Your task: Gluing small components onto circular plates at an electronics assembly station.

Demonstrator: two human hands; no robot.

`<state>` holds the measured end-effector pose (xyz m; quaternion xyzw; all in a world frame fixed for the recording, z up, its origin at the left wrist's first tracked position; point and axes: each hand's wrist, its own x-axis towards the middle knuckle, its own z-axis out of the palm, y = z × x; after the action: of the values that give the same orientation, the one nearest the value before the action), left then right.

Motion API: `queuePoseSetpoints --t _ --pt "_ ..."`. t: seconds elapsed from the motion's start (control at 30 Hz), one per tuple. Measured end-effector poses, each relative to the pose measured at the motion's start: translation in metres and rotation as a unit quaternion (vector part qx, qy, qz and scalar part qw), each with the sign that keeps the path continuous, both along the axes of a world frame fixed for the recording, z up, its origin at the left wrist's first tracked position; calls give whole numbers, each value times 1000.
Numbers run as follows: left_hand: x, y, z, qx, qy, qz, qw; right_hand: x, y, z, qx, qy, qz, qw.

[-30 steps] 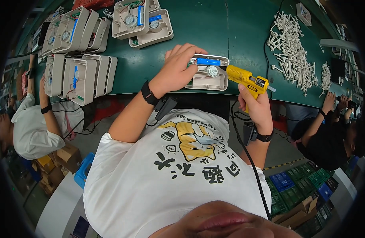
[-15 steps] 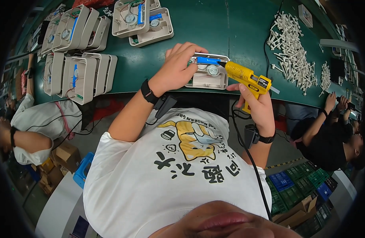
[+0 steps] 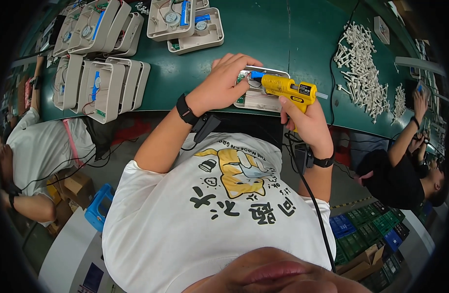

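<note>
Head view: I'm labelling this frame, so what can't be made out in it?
All in the head view:
Open casing: left end partly hidden by the left hand.
Blue cylinder: right part hidden by the yellow glue gun.
Right hand: some fingers hidden by the gun and the hand itself.
White pieces: too small and heaped to count.
</note>
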<state>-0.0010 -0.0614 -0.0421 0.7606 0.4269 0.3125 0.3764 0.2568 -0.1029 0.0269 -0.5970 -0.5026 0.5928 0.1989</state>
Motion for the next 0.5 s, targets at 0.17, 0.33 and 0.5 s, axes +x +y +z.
queuePoseSetpoints --t 0.17,0.33,0.5 --pt "-2 1 -5 9 17 -10 1000 -2 -2 -1 3 -6 -10 1000" --pt "-2 -1 -6 16 17 -5 1000 1 -8 1 20 -33 -7 999" --pt "-2 -2 -7 31 25 -2 999 -4 -8 7 45 -17 -46 998"
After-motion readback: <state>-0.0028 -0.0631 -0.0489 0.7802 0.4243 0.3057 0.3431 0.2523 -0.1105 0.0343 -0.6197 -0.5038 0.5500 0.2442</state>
